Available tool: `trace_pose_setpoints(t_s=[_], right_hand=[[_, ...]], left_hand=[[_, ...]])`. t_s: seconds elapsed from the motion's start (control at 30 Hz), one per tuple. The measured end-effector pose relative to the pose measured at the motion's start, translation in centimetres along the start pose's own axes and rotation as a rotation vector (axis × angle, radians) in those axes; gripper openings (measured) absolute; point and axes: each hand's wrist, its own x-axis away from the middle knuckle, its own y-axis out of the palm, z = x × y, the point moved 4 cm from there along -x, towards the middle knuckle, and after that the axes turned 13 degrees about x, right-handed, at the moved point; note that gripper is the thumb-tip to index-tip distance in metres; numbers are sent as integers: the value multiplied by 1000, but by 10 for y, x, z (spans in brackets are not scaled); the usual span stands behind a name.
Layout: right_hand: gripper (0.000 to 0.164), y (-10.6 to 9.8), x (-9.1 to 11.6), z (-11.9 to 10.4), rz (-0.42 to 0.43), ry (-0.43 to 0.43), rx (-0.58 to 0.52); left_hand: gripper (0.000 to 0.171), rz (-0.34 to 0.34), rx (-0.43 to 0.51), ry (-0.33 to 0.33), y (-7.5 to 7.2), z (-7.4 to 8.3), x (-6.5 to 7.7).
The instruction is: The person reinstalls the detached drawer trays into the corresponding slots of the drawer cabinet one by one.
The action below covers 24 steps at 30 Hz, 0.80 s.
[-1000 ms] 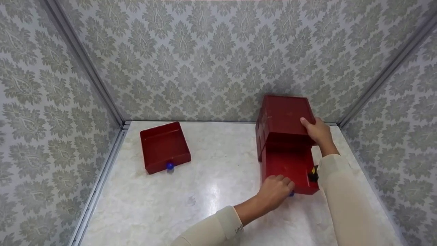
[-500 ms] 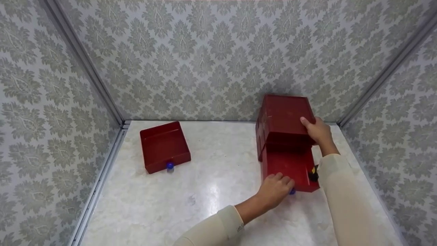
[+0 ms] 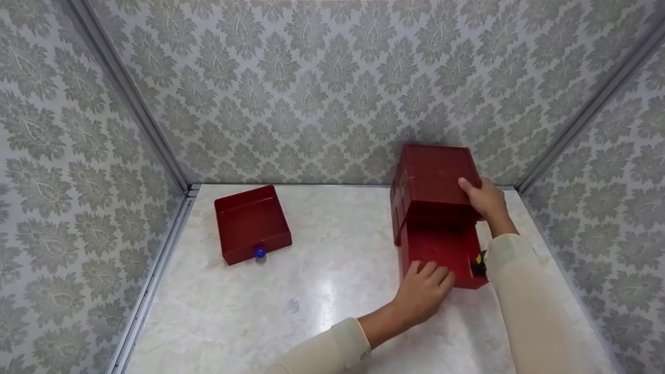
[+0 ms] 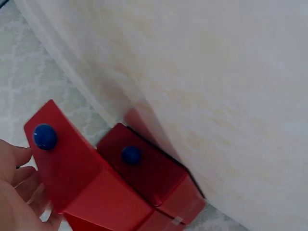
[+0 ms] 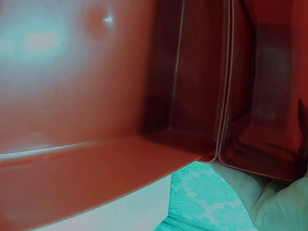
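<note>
At left we see a loose drawer point(image 3: 253, 222) on the table point(image 3: 337, 228), its blue knob point(image 3: 260, 252) facing us. The left hand point(image 3: 423, 295) rests its fingers on the front rim of the pulled-out drawer point(image 3: 441, 246), whether pinching we cannot tell; the right hand point(image 3: 487, 201) grips the red cabinet point(image 3: 439, 174) behind it, thumb on top.

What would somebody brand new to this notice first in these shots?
Probably the red cabinet on the right, its open drawer jutting forward, the right hand gripping the cabinet's upper edge and the left hand at the drawer's front. Next, the loose red drawer on the left of the pale tabletop, its blue knob standing out. Patterned wallpaper fills the background.
</note>
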Motion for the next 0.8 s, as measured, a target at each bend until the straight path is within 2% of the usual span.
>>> trace_pose_setpoints(t_s=[0.07,0.17,0.27,0.47,0.67,0.8], right_hand=[[99,0,0,0,-2,0,2],[99,0,-1,1,-6,4,5],[99,0,-1,1,-11,11,-2],[99,1,1,2,-17,17,-4],[98,0,1,1,-7,8,-7],[98,-1,2,1,-3,-2,-2]], left_hand=[[24,-4,18,9,-6,8,2],[25,-61,20,7,-14,20,8],[34,-137,-14,-8,-19,29,17],[49,-203,-65,-31,-23,40,32],[62,-447,-74,-112,-10,36,41],[65,-542,-61,-153,-1,30,42]])
